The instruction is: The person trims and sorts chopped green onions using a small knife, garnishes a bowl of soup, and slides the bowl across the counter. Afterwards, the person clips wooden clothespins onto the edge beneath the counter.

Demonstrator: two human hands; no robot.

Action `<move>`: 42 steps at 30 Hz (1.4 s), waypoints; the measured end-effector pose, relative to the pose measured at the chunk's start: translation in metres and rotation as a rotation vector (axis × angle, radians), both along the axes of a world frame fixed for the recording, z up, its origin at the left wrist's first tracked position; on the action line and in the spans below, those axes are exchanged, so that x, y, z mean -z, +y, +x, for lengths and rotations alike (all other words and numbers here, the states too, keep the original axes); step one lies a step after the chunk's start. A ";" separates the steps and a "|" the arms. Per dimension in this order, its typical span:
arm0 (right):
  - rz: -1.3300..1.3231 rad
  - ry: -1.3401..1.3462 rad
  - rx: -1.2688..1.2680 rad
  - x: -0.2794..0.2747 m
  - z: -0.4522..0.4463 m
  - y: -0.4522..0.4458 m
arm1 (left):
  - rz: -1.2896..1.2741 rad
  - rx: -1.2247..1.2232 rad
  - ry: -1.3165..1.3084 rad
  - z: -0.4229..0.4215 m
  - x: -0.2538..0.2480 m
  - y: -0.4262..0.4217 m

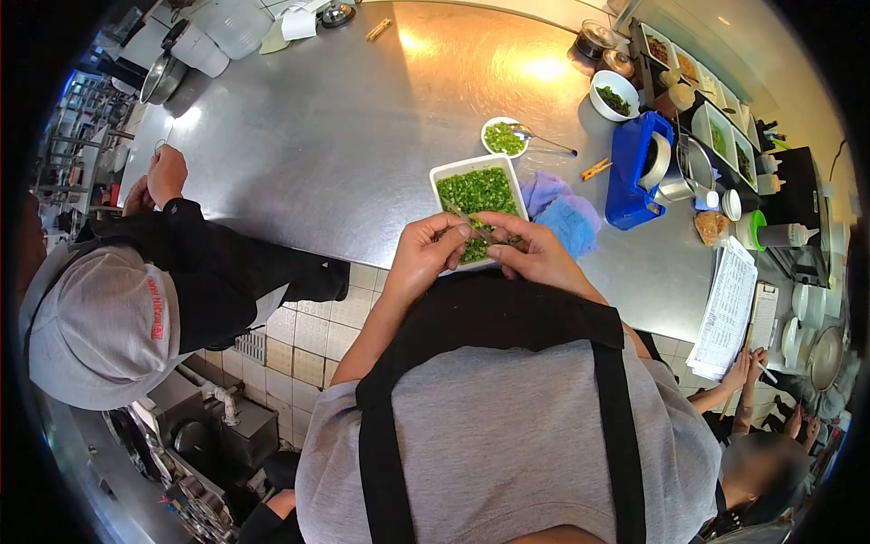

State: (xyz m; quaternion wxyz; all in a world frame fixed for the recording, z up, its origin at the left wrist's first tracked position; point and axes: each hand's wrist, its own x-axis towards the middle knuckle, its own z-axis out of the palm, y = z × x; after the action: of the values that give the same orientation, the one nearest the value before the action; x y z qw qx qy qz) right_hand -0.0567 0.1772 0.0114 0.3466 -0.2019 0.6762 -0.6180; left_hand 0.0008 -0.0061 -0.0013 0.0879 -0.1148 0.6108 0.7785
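Note:
Over a white rectangular tub of chopped green onions, both my hands meet near its front edge. My left hand is closed, thumb and fingers pinching one end of a thin greyish strip-like thing whose kind I cannot make out. The other end is pinched by my right hand, also closed. Behind the tub stands a small white bowl of lighter green chopped pieces, with a metal spoon resting in it. Purple and blue cloths lie right of the tub.
A steel table carries everything. At right are a blue container, a wooden clothespin, a white bowl of leafy greens and paper sheets. A co-worker in a grey hat stands left; another person's hands hold a pen at right.

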 end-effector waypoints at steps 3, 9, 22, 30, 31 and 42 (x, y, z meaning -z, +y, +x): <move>0.040 0.124 0.048 0.000 0.003 -0.001 | 0.006 -0.001 0.011 0.000 0.002 0.000; -0.008 -0.114 0.000 -0.002 -0.001 0.003 | -0.005 -0.003 0.022 -0.002 0.003 0.000; -0.032 -0.158 0.022 -0.003 -0.003 0.001 | 0.073 0.026 -0.037 -0.001 0.001 -0.001; 0.060 0.073 0.077 -0.006 0.001 0.000 | 0.019 -0.001 -0.026 -0.001 0.000 -0.001; 0.065 0.162 0.101 -0.005 0.001 -0.001 | 0.012 0.001 -0.025 0.000 0.000 -0.001; 0.007 -0.094 0.029 -0.001 0.000 0.001 | 0.019 0.017 -0.035 -0.001 -0.001 -0.001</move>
State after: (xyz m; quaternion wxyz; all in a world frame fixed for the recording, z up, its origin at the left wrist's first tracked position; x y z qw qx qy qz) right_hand -0.0565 0.1783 0.0126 0.3696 -0.1616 0.6641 -0.6295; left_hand -0.0002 -0.0074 -0.0005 0.1063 -0.1222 0.6029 0.7812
